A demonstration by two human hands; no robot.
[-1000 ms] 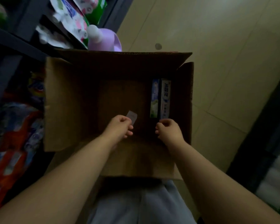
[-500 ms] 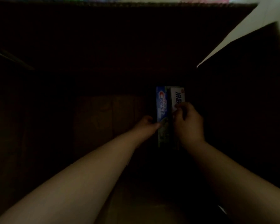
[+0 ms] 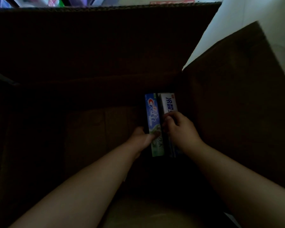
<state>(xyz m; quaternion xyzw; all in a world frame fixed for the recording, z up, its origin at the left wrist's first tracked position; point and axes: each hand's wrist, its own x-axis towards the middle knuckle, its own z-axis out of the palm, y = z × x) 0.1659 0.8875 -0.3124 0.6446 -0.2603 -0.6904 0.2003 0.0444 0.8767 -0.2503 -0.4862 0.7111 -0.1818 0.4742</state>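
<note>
Head view, dim light. Both forearms reach down into a large cardboard box (image 3: pixel 105 46).

Left hand (image 3: pixel 141 137): fingers curled, thumb lying across the front of the blue toothpaste box (image 3: pixel 152 112), the other fingers hidden behind its left edge. It grips the carton low down, near the green end.

Right hand (image 3: pixel 179 127): fingers bent, tips pinching the white toothpaste box (image 3: pixel 169 102) at about mid-length.

The two cartons stand side by side, touching, against the right wall at the bottom of the cardboard box, long sides running away from the person. The bottom to the left of them is bare cardboard. The right flap stands up. A pale floor (image 3: pixel 245 22) shows beyond it. Coloured packages (image 3: pixel 39 0) show as a strip above the far flap.

Against half a second ago: both hands sit on the same cartons, the grip hardly changed. Against one second ago: the hands were at the near edge, off the cartons, and the left pinched a small pale slip; the view was higher.
</note>
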